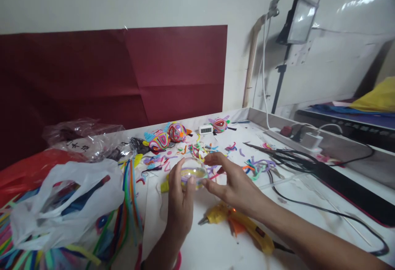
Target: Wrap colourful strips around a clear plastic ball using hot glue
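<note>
A clear, transparent plastic ball (194,172) is held up over the white table, with coloured scraps showing through it. My left hand (180,202) grips it from the left, thumb on the near side. On the other side, the thumb and fingertips of my right hand (230,181) close around its right edge. Just below the hands lies a yellow hot glue gun (251,227), its nozzle pointing left. Cut pipe cleaner pieces (259,167) are scattered behind and to the right of the ball.
Three colourful decorated balls (177,132) and a small white digital timer (205,129) stand at the back. Black-handled scissors (286,159) and a black cable (308,204) lie right. White plastic bag (68,196) and pipe cleaner bundles (129,196) crowd the left. A raised rim (308,136) edges the table.
</note>
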The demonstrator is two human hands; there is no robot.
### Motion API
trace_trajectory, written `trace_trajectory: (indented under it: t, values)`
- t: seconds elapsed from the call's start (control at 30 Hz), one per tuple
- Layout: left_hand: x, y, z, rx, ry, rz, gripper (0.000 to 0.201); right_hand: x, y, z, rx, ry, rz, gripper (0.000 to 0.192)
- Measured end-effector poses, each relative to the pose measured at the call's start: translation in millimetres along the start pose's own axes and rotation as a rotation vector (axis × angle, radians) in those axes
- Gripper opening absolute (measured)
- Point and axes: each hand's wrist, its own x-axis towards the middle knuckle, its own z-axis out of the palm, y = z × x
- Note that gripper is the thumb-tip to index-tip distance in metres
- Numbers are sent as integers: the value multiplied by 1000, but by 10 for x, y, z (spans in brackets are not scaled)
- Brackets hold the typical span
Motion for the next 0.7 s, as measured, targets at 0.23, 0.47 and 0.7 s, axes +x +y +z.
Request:
trace_trajectory:
  t: [0.23,0.47,0.7]
  values:
    - [-8,8,8,7,-8,29,43,37,50,31,23,18,-26,34]
    - [-5,-20,2,-71,-47,-43,45,70,115,49,6,39,-47,37]
    - [-2,6,-10,-182,-63,-145,51,108,120,76,6,37,-44,37]
